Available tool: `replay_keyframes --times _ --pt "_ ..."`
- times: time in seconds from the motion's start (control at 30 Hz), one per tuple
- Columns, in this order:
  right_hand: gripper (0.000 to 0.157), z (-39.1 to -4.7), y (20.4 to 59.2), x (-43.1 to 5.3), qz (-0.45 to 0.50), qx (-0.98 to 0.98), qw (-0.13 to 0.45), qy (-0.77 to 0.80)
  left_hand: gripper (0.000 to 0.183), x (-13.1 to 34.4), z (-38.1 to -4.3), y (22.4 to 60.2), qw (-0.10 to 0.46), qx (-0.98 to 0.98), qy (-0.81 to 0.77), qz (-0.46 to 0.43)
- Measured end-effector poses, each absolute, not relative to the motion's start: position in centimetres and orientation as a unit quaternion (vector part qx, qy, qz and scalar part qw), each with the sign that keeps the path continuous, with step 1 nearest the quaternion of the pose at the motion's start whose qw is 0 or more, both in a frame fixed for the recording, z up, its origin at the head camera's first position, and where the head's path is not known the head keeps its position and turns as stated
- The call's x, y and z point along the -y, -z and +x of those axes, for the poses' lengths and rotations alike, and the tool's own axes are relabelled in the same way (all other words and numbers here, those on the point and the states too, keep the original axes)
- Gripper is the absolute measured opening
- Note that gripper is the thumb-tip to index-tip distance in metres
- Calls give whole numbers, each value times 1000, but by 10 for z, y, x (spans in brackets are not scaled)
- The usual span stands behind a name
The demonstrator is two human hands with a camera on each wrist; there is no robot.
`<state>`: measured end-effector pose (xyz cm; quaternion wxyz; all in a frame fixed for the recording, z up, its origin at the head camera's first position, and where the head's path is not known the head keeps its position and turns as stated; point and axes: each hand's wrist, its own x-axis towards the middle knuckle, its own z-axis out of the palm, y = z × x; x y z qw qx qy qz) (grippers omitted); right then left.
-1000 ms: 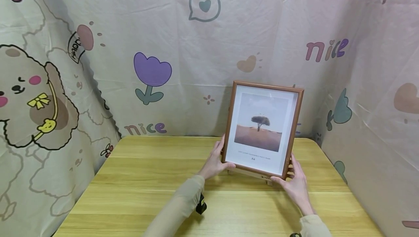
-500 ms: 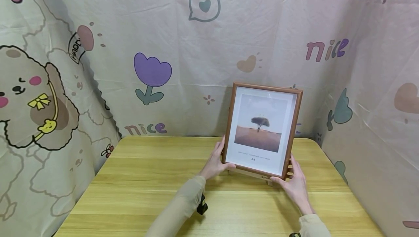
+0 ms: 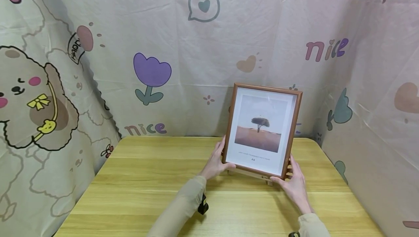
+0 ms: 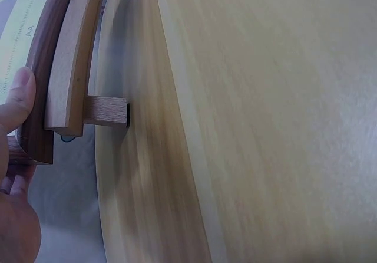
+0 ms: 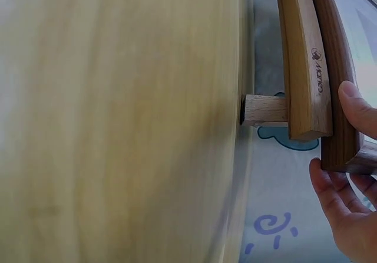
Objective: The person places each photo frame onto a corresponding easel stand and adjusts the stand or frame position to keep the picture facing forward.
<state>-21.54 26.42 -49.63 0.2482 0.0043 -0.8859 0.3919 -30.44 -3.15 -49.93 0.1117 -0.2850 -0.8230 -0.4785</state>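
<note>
A brown wooden picture frame with a tree print stands tilted back on a small wooden easel at the table's right. My left hand grips its lower left corner, thumb over the front and fingers round the side. At the lower right corner, my right hand holds it in the same manner. Both wrist views show the easel's ledge directly under the frame's bottom edge, with a short leg below. Most of the easel is hidden behind the frame.
The wooden table stretches left and forward of the frame. A patterned cloth hangs close behind it, with more cloth at both sides. A dark device is strapped at the left wrist.
The frame's top edge has leaned slightly back and down. Both hands keep their grip on the lower corners and have hardly moved.
</note>
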Motion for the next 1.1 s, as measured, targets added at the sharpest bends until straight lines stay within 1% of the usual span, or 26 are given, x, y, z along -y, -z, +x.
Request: replay_keyframes --times 0.3,0.57,0.77,1.1 --pt "110 -216 496 -264 12 887 241 -394 121 31 -303 496 100 831 477 -269" --pt "109 -217 495 -264 7 893 229 -389 120 29 -304 498 110 833 470 -270" --pt "109 -219 495 -265 6 894 221 -389 121 28 -304 499 106 834 472 -264" --pt "107 -220 495 -264 9 895 223 -385 120 27 -305 499 95 832 482 -257"
